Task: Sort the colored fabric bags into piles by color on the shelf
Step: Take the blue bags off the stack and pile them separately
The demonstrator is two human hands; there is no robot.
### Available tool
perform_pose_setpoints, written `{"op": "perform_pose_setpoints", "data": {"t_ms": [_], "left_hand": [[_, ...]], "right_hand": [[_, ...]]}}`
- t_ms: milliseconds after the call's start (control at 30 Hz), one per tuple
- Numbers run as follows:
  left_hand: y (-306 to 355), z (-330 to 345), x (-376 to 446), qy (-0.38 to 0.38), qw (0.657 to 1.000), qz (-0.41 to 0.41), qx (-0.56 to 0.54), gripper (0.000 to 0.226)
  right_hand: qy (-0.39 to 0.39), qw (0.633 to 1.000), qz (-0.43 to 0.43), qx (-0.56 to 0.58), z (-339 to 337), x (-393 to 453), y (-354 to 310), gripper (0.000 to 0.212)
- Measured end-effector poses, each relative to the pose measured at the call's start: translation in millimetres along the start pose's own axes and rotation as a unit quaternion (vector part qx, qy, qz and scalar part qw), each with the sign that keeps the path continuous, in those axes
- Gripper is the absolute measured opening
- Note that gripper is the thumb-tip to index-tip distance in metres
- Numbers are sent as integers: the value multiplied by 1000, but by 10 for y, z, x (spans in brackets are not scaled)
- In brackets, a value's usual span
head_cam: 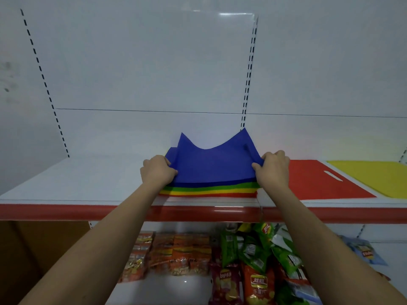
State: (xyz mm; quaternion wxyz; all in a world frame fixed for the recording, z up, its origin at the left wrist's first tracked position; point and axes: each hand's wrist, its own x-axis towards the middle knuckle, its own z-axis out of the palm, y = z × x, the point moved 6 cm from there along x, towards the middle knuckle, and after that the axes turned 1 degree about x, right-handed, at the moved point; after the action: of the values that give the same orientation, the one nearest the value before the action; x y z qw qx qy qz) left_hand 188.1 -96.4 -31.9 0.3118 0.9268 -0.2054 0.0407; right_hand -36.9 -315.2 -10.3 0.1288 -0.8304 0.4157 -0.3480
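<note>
At the centre of the frame a stack of flat fabric bags [209,191] lay on the white metal shelf with a red front lip [66,183], its near edges fanned out so that blue, green, yellow, orange and red bands showed one below another. That stepped layout looked deliberate: it let each colour be read before a bag was peeled off. The top blue fabric bag [211,164] was raised at its far side, its two back corners standing up and the middle sagging between them, which I judged to be the start of lifting it clear of the pile.

To the right of the stack a flat red fabric bag with a slot handle [319,181] lay on the shelf, and further right, at the frame's edge, a flat yellow fabric bag [374,177] lay beside it, apparently as the beginnings of colour piles.

The left hand [157,170] pinched the blue bag's left edge, fingers curled tight over the cloth. The right hand [273,168] gripped the right edge likewise, thumb on top.

Below, in the lower part of the frame, snack packets [253,260] crowded a lower shelf.
</note>
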Motion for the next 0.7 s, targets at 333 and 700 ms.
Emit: {"op": "perform_pose_setpoints", "data": {"t_ms": [333,700], "left_hand": [[214,-141,-193,-119,928,44,-351,40],[923,190,-757,-259,888,167,-342,48]], "right_hand": [[-6,968,58,242,-392,-183,107,1],[34,943,153,293,-1159,-870,818,51]]}}
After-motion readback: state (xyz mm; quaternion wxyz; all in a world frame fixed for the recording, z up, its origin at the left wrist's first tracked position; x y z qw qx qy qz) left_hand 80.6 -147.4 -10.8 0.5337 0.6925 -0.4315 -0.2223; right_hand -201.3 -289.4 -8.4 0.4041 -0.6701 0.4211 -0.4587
